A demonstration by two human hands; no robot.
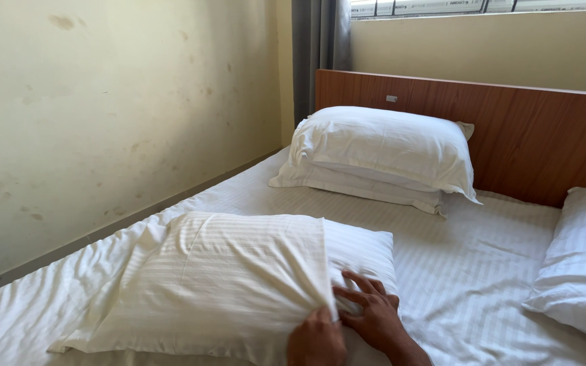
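Note:
A white pillow (364,254) lies on the bed in front of me, most of it covered by a cream striped pillowcase (218,278). My left hand (315,337) grips the open edge of the pillowcase near the bottom of the view. My right hand (373,308) rests with fingers spread on the bare end of the pillow, right beside that edge.
Two stacked white pillows (381,152) lean by the wooden headboard (537,135). Another pillow (581,261) lies at the right edge. The white striped bed sheet (469,271) is wrinkled. A stained wall (103,115) runs along the bed's left side, with a grey curtain (317,47) in the corner.

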